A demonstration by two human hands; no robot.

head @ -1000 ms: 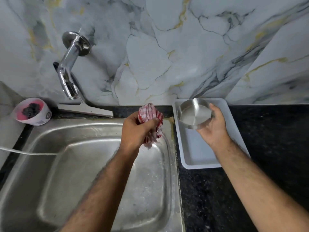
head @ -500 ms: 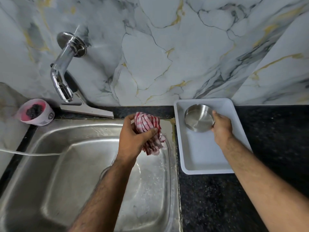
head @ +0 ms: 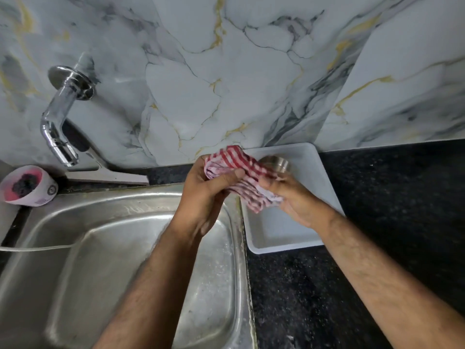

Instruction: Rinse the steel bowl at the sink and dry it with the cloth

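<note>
The red-and-white striped cloth (head: 236,162) is stretched between both hands above the seam where the sink meets the white tray. My left hand (head: 203,192) grips its left end with the thumb pressed on top. My right hand (head: 297,200) grips its right end over the tray. The steel bowl (head: 278,162) sits at the back of the white tray (head: 324,187), mostly hidden behind the cloth and my right fingers; only part of its rim and side shows. Neither hand is seen holding the bowl.
The steel sink (head: 100,248) fills the lower left, with a chrome wall tap (head: 60,117) above its back left. A pink cup (head: 27,185) with a dark scrubber stands on the ledge at left. Black speckled countertop (head: 402,222) lies right of the tray.
My right hand set the bowl down in the tray and let go, then came left to take the cloth's free end. My left hand carried the cloth to the right, towards the tray.
</note>
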